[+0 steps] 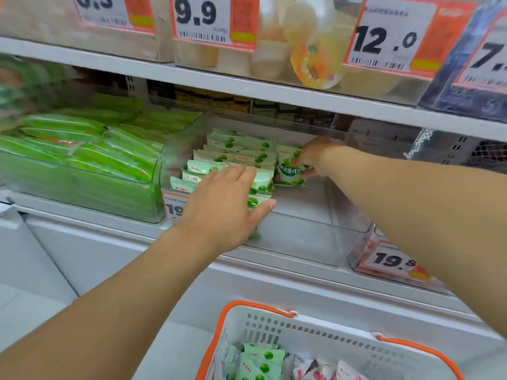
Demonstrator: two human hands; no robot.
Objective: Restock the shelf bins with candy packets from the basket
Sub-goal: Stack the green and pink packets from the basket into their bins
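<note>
Clear shelf bin [301,229], middle of lower shelf: a row of white-and-green candy packets [238,152] stands on edge in its left half, flat faces toward the viewer, the row running front to back, each packet's long axis lying left-right. Left hand [222,212] reaches in over the bin's front wall, palm down, fingers straight and close together, lying flat on the tops of the front packets; thumb spread to the right, its tip against the row's right side. Forearm comes up from lower left. Right hand [310,157] is deeper in the bin, just right of the row; fingers curled and pinching one held packet [289,171]. That packet is roughly upright, tilted slightly, printed face toward the viewer, lower edge near the bin floor, just below the fingertips and touching or nearly touching the row; cannot tell which. Right forearm enters from the right, extended. Bin floor to the right of the thumb is bare. White basket [315,335] with orange handles sits below both hands, holding more green packets and some red-and-white ones.
</note>
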